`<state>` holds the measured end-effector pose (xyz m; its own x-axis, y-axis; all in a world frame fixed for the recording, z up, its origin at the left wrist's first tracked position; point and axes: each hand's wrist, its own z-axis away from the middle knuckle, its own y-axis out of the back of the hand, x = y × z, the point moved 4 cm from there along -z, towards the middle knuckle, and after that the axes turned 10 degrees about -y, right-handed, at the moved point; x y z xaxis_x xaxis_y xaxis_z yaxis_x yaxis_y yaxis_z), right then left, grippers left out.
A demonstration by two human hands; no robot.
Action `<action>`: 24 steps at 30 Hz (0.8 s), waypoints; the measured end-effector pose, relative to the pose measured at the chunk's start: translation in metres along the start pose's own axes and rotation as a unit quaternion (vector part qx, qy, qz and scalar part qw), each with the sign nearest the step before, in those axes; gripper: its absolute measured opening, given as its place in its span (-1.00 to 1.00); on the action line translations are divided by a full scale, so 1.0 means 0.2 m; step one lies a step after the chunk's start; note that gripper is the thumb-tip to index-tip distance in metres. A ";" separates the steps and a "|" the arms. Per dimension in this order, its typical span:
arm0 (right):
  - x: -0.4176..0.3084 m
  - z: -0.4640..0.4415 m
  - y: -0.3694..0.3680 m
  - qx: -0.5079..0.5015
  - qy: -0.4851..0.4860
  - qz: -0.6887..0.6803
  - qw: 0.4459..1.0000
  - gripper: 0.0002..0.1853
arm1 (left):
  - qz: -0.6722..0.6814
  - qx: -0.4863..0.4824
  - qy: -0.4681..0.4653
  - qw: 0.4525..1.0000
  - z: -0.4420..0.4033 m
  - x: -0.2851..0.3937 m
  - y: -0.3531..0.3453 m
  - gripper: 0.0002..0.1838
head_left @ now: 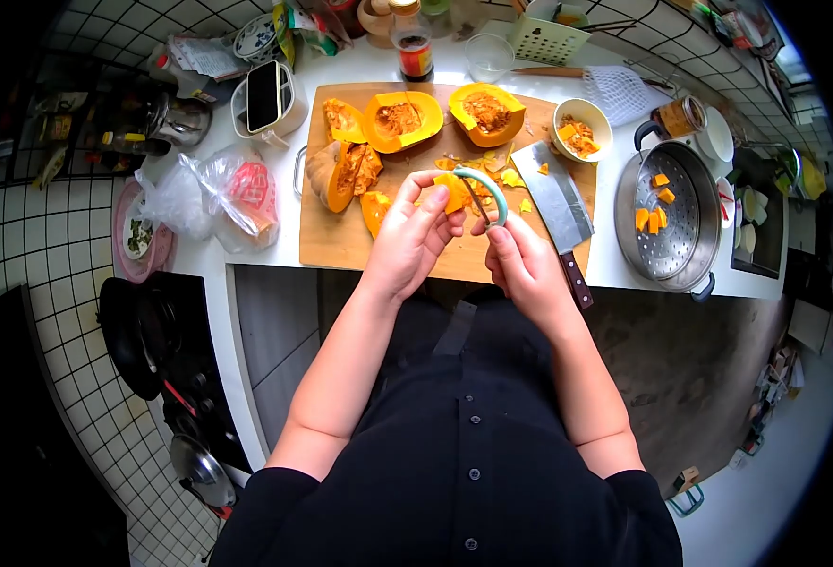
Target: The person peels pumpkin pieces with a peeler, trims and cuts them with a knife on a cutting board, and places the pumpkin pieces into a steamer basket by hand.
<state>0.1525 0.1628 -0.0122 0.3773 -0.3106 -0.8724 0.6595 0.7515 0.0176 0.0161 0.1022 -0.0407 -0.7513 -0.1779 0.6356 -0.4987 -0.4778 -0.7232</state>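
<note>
My left hand (415,227) pinches a small orange pumpkin piece (456,193) above the wooden cutting board (341,248). In my right hand (522,257) is a peeler (493,185) with a pale green frame, its blade beside the piece. Large pumpkin pieces (402,119) with seeds lie along the board's back and left, and peel scraps (512,178) lie near its middle. A cleaver (556,198) rests at the board's right, its handle over the front edge. The bowl (582,130) at the back right corner holds seeds and pulp.
A steamer pot (669,215) with several pumpkin cubes stands right of the board. Behind the board are a sauce bottle (412,42) and a clear bowl (489,57). Plastic bags (237,194) and a container with a phone (264,96) are on the left.
</note>
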 end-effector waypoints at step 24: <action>-0.11 0.05 -0.01 0.170 0.170 0.197 0.950 -0.84 | 0.049 0.024 0.016 0.998 0.01 0.02 -0.12 -0.87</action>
<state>0.1494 0.1625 0.0112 0.4450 0.2054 -0.8717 0.7047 0.5204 0.4823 0.0265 0.1105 -0.0201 -0.8098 -0.1985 0.5521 -0.4009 -0.4999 -0.7678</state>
